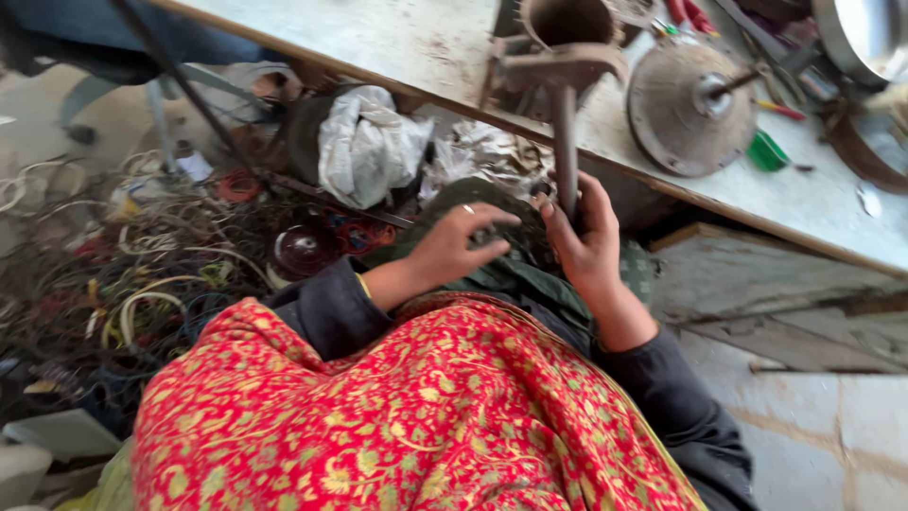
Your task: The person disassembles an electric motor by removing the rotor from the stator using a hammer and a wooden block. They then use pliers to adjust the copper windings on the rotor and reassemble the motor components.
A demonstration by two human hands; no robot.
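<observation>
Two hands work above our red patterned shawl [416,416]: our right hand [586,241] clenches a grey metal rod [565,142] hanging from the bench-edge bracket [558,66], our left hand [454,248] rests half-curled on green cloth [511,274]. Farther off, tangled wires [142,274] cover the floor; a slipping grip could let the rod swing.

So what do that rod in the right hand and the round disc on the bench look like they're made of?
Rod: likely steel, dull grey-brown, unpainted, gripped by the right hand. Disc: seemingly cast metal, matte and dusty, with a shinier hub.
</observation>
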